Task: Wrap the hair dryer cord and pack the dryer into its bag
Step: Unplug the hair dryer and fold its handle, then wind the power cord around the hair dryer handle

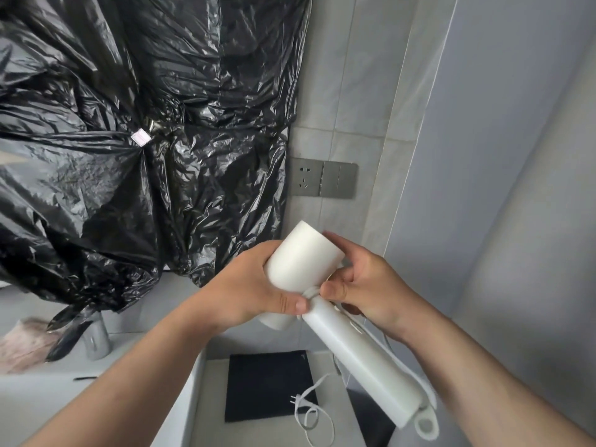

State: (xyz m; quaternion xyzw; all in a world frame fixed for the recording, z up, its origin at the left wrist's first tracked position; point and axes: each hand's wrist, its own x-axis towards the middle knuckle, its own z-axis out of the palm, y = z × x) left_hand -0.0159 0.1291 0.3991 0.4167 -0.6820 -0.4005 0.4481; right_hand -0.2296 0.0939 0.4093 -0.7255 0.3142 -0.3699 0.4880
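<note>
White plastic dryer [303, 262] held in the air: left hand [251, 285] curled round the barrel, right hand [364, 282] pinching the cord [311, 291] at the neck, one turn on. Judged light, rigid, with a smooth shell that may slip; grip barrel, wind on handle. Cord limp, springy. Plug [293, 400] dangles below right hand, over flat black bag [267, 382] on pale table [209, 424]. Tiled wall and socket [306, 177] beyond hands; black plastic sheet [129, 124] beyond left hand.
</note>
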